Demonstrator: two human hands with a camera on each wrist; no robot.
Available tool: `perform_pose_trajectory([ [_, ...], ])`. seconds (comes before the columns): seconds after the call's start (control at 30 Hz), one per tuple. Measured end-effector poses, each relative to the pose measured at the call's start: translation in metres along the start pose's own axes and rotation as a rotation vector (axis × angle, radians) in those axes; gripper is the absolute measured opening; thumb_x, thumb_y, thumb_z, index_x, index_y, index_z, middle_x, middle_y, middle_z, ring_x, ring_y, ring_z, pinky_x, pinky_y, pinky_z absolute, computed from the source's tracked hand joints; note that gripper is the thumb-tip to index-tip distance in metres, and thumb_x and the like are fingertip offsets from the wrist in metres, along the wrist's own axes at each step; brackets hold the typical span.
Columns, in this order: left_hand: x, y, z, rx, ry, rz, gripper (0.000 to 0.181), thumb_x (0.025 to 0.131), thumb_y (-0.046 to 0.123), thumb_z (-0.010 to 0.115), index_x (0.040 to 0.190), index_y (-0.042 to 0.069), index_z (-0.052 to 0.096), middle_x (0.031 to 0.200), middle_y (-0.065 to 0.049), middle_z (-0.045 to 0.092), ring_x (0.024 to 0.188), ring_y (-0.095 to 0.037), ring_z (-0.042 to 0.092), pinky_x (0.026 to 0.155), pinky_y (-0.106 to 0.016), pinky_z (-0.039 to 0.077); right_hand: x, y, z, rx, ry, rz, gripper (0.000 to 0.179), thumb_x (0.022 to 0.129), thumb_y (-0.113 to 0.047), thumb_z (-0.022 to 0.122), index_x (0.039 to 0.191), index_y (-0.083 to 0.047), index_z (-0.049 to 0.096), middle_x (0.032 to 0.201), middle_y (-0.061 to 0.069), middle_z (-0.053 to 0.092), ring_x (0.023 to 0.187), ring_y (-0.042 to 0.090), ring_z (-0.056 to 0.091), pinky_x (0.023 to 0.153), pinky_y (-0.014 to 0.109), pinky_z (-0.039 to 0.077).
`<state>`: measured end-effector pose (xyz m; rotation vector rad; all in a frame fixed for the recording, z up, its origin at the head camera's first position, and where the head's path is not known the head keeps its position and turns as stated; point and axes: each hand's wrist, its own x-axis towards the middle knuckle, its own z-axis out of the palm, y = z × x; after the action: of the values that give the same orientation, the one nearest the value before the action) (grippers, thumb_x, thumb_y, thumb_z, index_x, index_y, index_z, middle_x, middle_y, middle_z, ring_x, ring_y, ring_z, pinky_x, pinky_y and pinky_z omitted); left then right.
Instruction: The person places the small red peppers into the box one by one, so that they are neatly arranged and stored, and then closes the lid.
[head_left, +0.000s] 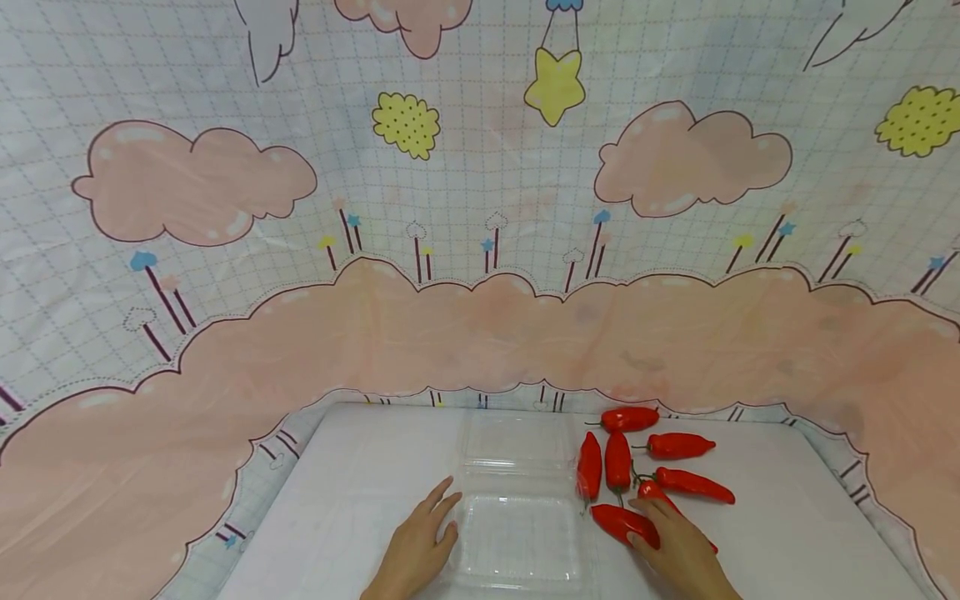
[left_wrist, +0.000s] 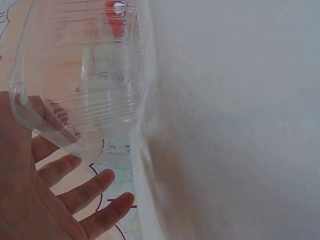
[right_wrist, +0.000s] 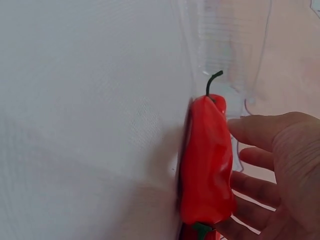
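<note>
A clear plastic clamshell box (head_left: 517, 537) lies opened out on the white table, its two halves one behind the other. My left hand (head_left: 422, 537) is at the box's left side, fingers loosely spread and holding nothing; in the left wrist view the clear wall (left_wrist: 75, 115) overlaps the thumb side. Over to the right, my right hand (head_left: 682, 550) reaches over a red pepper (head_left: 618, 523), with thumb and fingers at its right end. The right wrist view shows this glossy pepper (right_wrist: 207, 160) with a dark green stem, the thumb tip right at its side and the fingers loosely extended behind it.
Several more red peppers (head_left: 618, 460) lie in a loose group right of the box, one close against the box's right edge. Behind the white table (head_left: 360, 467) hangs a cloth (head_left: 480, 333) printed with clouds and stars.
</note>
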<state>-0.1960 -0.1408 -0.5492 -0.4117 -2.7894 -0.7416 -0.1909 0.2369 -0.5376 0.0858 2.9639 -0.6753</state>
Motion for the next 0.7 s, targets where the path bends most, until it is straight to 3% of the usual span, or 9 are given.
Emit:
perform_pose_trajectory([
  [0.27, -0.0004, -0.0018, 0.0017, 0.002, 0.017, 0.004, 0.039, 0.092, 0.019, 0.061, 0.13, 0.015, 0.062, 0.151, -0.002, 0.048, 0.126, -0.03, 0.058, 0.09, -0.051, 0.056, 0.0005, 0.0006, 0.0045, 0.079, -0.074, 0.098, 0.077, 0.066, -0.052, 0.084, 0.132, -0.018, 0.061, 0.129, 0.006, 0.063, 0.11, 0.027, 0.059, 0.089, 0.058, 0.056],
  [0.7, -0.0002, -0.0014, 0.001, -0.006, 0.004, -0.006, 0.038, 0.092, 0.019, 0.061, 0.13, 0.015, 0.063, 0.151, -0.002, 0.048, 0.124, -0.03, 0.059, 0.088, -0.051, 0.056, 0.0032, 0.0039, 0.0088, 0.107, -0.082, 0.099, 0.081, 0.063, -0.051, 0.086, 0.132, -0.017, 0.061, 0.124, 0.005, 0.065, 0.103, 0.022, 0.06, 0.084, 0.054, 0.059],
])
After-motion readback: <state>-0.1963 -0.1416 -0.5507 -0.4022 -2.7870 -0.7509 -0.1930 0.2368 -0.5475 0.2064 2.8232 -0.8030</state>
